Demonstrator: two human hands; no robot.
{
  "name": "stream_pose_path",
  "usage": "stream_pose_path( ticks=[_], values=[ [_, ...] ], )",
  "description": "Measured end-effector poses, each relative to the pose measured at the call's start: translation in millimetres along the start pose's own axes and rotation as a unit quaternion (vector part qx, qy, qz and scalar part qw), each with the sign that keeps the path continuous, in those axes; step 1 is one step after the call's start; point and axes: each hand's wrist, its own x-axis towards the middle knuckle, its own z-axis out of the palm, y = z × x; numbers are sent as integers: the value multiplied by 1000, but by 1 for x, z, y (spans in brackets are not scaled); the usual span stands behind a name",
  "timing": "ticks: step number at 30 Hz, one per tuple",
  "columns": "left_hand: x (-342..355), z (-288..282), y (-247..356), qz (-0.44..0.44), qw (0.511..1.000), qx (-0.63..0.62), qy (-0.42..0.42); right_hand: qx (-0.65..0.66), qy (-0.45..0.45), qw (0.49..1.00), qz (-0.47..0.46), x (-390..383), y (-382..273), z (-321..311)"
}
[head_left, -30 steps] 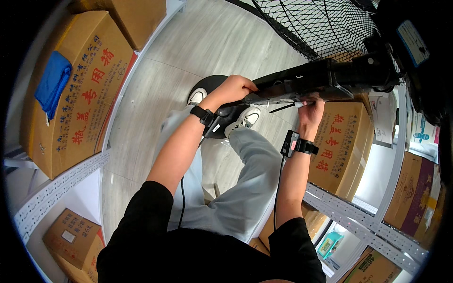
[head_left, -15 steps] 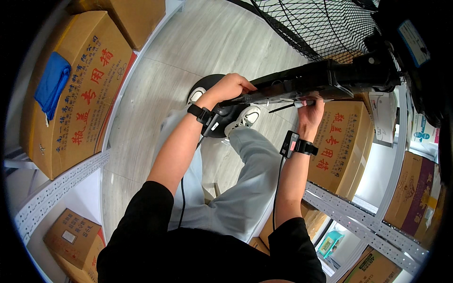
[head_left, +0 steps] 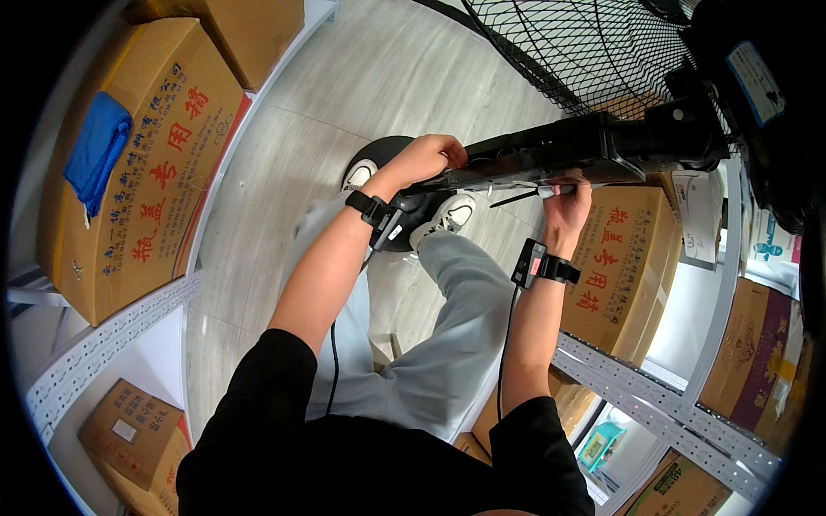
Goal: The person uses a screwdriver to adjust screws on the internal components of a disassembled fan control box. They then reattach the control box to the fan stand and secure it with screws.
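Observation:
A black standing fan (head_left: 559,146) has its long glossy housing stretched across in front of me, its wire cage (head_left: 594,52) at the upper right. My left hand (head_left: 423,162) is closed against the housing's left end; whatever is between its fingertips is hidden. My right hand (head_left: 568,203), under the housing, grips a slim tool (head_left: 514,198) with a black shaft and a pale end. The shaft points left, and its kind cannot be made out. Beside it, a thin whitish strip runs along the housing's lower edge. Both wrists wear black straps with small boxes and cables.
The round black fan base (head_left: 396,232) lies on the floor between my shoes. Metal shelves stand on both sides, with a large cardboard box (head_left: 146,189) and blue cloth (head_left: 96,153) at left. Another cardboard box (head_left: 615,267) sits close beside my right forearm.
The fingers of my left hand have curled in and lifted slightly at the housing's end. My right hand and the slim tool have barely moved.

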Motion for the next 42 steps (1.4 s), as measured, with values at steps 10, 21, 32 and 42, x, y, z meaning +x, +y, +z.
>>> stream_pose_path(
  ticks=[10,21,32,42],
  values=[
    [1,12,1,-8,994,31,104,36,1,999,17,3,5,-11],
    [10,11,-9,53,994,63,78,-7,-19,999,33,7,-4,2],
    [3,21,-11,71,995,21,70,-10,3,1000,25,15,-5,11],
    [-1,23,-7,62,996,6,64,25,-20,995,96,12,-16,14]
  ],
)
